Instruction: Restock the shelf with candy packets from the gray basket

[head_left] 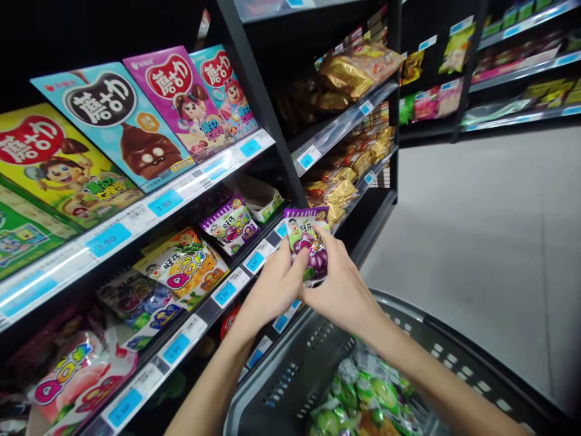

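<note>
Both my hands hold one small purple-and-white bag of gummy candy [313, 251] with grapes printed on its front. My left hand [284, 275] grips its left side, the thumb lying over the front. Around the right edge of the bag my right hand [333, 278] is closed. The bag is held upright above the rim of a grey shopping basket [385, 297]. Beside it on the lower shelf lies a similar purple candy bag [230, 224], next to a small open display box [261, 200].
Colourful snack boxes [131, 118] line the shelf above. Yellow [188, 266] and pink candy bags [75, 375] lie lower left. Green-wrapped packs [370, 387] fill part of the basket. Gold-wrapped packs [358, 66] sit on shelves beyond the dark upright [265, 97]. Grey floor [476, 230] extends right.
</note>
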`<action>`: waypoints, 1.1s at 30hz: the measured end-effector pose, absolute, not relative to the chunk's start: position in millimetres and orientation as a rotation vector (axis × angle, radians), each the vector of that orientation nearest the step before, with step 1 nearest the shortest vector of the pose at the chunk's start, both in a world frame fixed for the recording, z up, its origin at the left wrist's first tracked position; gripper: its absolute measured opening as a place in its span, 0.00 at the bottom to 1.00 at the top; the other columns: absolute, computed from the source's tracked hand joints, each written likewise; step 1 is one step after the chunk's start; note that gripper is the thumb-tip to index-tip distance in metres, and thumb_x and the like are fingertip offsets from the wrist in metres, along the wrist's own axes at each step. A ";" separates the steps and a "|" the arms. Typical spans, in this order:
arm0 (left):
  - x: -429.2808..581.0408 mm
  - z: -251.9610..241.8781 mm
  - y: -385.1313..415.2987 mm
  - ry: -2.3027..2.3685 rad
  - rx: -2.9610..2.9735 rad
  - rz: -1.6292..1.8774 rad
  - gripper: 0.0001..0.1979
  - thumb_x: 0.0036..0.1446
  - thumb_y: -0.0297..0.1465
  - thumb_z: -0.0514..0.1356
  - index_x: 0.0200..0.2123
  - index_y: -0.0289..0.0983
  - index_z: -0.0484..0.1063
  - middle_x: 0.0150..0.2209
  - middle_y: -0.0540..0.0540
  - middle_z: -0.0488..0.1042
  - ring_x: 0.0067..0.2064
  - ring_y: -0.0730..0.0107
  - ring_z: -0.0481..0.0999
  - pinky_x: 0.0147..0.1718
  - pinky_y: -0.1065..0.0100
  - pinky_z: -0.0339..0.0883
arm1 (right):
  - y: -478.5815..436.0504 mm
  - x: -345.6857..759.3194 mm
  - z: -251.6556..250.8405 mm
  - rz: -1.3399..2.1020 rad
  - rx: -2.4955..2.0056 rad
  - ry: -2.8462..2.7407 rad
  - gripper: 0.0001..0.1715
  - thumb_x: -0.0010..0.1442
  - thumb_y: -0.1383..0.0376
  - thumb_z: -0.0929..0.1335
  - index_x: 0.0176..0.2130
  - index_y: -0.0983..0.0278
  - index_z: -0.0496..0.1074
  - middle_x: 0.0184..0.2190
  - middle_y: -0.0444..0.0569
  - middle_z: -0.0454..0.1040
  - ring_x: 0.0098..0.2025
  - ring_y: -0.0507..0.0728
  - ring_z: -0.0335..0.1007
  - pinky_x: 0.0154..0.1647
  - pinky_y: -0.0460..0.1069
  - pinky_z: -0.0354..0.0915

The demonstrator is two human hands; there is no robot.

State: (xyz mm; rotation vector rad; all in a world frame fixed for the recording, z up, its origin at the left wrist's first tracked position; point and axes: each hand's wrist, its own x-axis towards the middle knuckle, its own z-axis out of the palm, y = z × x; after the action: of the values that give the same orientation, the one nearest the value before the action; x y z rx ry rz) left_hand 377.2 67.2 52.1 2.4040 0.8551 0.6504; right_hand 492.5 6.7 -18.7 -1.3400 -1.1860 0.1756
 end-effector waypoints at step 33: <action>344.2 93.0 138.0 2.136 3.045 0.833 0.26 0.69 0.36 0.51 0.57 0.18 0.69 0.56 0.21 0.70 0.63 0.39 0.66 0.62 0.47 0.60 | 194.8 448.4 136.2 0.259 -1.227 -1.619 0.27 0.63 0.51 0.69 0.55 0.64 0.73 0.56 0.55 0.76 0.61 0.67 0.68 0.64 0.60 0.64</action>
State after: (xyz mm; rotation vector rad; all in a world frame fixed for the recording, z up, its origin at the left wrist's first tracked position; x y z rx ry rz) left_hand 344.2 138.0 93.0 3.0453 2.1359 0.8333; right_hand 448.4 194.8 136.2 -1.2266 -1.6186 0.2591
